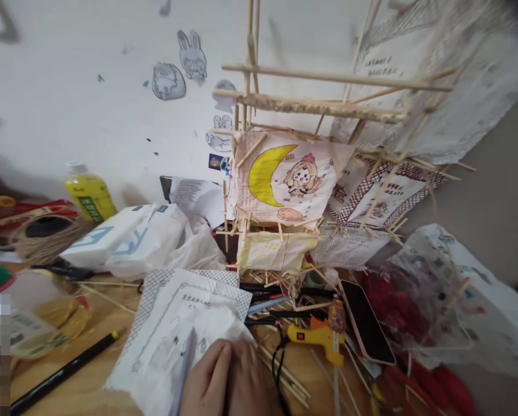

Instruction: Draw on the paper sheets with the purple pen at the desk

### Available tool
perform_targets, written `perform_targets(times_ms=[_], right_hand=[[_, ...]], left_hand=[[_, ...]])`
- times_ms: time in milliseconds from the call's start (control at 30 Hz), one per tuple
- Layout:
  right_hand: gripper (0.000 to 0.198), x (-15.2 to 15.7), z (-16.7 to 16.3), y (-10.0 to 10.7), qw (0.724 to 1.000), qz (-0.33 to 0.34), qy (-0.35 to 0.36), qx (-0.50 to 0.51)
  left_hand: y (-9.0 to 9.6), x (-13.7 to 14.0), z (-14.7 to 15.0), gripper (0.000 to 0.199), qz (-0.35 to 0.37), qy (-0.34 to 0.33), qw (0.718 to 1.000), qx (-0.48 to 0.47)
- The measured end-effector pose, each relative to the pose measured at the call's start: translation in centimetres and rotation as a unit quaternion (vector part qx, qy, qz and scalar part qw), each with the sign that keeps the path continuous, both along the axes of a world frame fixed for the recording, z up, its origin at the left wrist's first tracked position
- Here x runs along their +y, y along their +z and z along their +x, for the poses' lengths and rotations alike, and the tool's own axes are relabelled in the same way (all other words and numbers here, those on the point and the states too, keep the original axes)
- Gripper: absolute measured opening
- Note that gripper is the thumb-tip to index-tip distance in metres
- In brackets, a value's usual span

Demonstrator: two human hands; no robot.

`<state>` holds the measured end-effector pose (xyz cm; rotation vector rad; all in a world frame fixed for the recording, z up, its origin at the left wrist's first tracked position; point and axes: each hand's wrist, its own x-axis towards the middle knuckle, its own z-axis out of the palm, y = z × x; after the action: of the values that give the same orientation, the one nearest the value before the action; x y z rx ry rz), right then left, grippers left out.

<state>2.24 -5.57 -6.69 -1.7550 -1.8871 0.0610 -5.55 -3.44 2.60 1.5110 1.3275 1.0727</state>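
Observation:
My right hand [226,381] rests at the bottom centre with its fingers curled around a pale grey pen [185,367]. The pen tip touches a crumpled white paper sheet [172,323] with a printed border and small drawings, lying on the wooden table [89,393]. Just behind stands a tall frame of wooden sticks [311,104] with paper panels glued on. One panel [285,176] shows a yellow moon and a cartoon girl. My left hand is out of view.
Right of my hand lie a yellow glue gun [317,336], loose sticks and a dark phone [365,329]. A black pencil [63,372] lies at left, with a yellow bottle [89,196], a twine roll [46,234] and white bags [124,237] behind. A plastic bag [458,289] fills the right.

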Motion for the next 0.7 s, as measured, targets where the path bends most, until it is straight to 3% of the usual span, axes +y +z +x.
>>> perform_targets(times_ms=[133, 233, 367, 533, 600, 700], right_hand=[[0.048, 0.1, 1.3, 2.6, 0.997, -0.041, 0.062, 0.030], [0.040, 1.0, 1.3, 3.5, 0.995, -0.019, 0.084, 0.055], [0.026, 1.7, 0.8, 4.1, 0.995, -0.030, 0.081, 0.048], [0.041, 0.4, 1.2, 5.0, 0.995, 0.033, 0.084, 0.045], [0.041, 0.1, 1.5, 5.3, 0.993, 0.045, 0.095, 0.057], [0.039, 0.5, 2.2, 5.6, 0.987, 0.096, 0.106, 0.070]], left_hand=[[0.5, -0.3, 0.5, 0.031, 0.028, -0.006, 0.999, 0.032], [1.4, -0.4, 0.6, 0.031, 0.064, -0.050, 0.981, 0.173], [3.6, -0.8, -0.2, 0.024, 0.084, -0.077, 0.893, 0.436], [4.2, -1.5, -2.7, 0.029, -0.022, 0.005, 0.818, 0.575], [3.6, -1.7, -3.4, 0.029, -0.052, 0.014, 0.821, 0.568], [3.0, -1.9, -3.5, 0.026, -0.066, -0.010, 0.848, 0.526]])
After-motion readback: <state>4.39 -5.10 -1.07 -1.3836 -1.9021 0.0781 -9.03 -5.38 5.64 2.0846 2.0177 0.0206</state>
